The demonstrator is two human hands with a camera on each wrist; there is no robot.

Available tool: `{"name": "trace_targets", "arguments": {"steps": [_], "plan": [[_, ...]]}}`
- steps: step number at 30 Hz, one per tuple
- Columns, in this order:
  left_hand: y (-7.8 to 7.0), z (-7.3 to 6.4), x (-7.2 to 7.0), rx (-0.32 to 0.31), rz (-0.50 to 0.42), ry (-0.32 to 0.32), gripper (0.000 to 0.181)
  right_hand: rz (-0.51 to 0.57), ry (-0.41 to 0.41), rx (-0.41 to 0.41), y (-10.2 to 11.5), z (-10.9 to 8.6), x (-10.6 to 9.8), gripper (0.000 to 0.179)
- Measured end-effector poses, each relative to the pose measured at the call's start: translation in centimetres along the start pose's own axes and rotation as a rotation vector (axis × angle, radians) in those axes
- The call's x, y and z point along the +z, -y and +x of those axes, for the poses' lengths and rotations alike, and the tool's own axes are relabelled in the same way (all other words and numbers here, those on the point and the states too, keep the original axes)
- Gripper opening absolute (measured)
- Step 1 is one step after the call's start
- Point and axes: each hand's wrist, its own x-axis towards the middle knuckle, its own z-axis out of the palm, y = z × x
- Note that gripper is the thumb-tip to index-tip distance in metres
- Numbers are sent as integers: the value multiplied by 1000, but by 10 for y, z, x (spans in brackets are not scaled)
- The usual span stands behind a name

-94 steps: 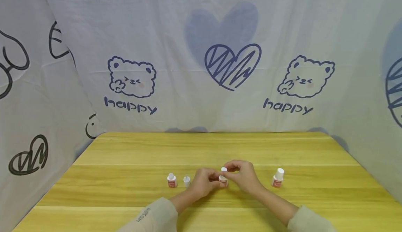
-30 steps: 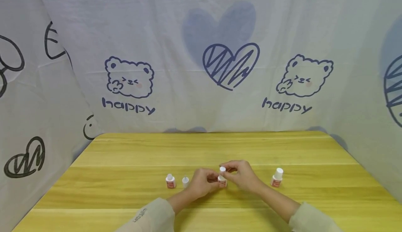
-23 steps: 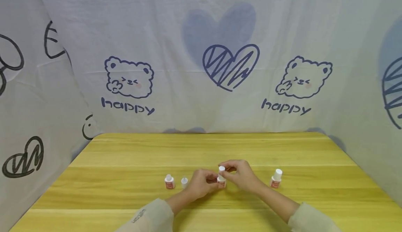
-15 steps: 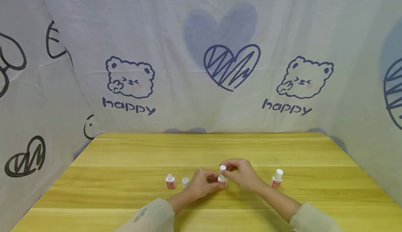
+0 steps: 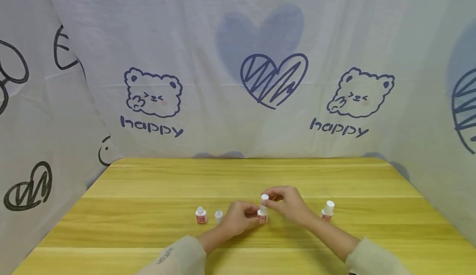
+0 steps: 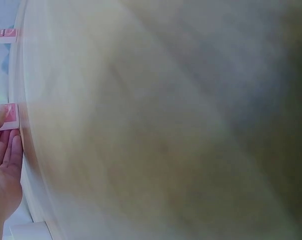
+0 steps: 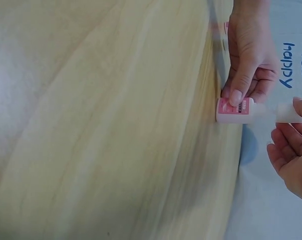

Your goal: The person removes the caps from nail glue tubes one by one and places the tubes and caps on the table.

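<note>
In the head view my left hand (image 5: pixel 236 218) holds a small white bottle with a pink-red label (image 5: pixel 262 217) upright at the table's middle. The right wrist view shows the left thumb pressed on the bottle's label (image 7: pixel 235 106). My right hand (image 5: pixel 291 202) pinches a white cap (image 5: pixel 265 198) just above that bottle. From the right wrist, a gap separates the cap (image 7: pixel 287 114) from the bottle's shoulder, with a pale translucent neck between them. The left wrist view catches only the left hand (image 6: pixel 6 182) and bottle at its edge.
An uncapped bottle (image 5: pixel 201 216) stands on the left of the wooden table (image 5: pixel 238 180). Beside it a white cap (image 5: pixel 218 217) stands with a thin tip pointing up, close to the left wrist. A capped bottle (image 5: pixel 328 211) stands right, partly behind the right forearm. A printed cloth (image 5: pixel 208 101) hangs behind.
The right hand has raised the cap upward, away from the bottle, over the last second; earlier it sat lower on the neck. The left hand keeps its grip in place.
</note>
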Motion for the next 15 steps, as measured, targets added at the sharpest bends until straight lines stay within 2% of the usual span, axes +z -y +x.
{"name": "trace_targets", "arguments": {"steps": [15], "plan": [[10,1,0,20,11,0,17,-95,-9,-13,-1,1,-4,11]]}}
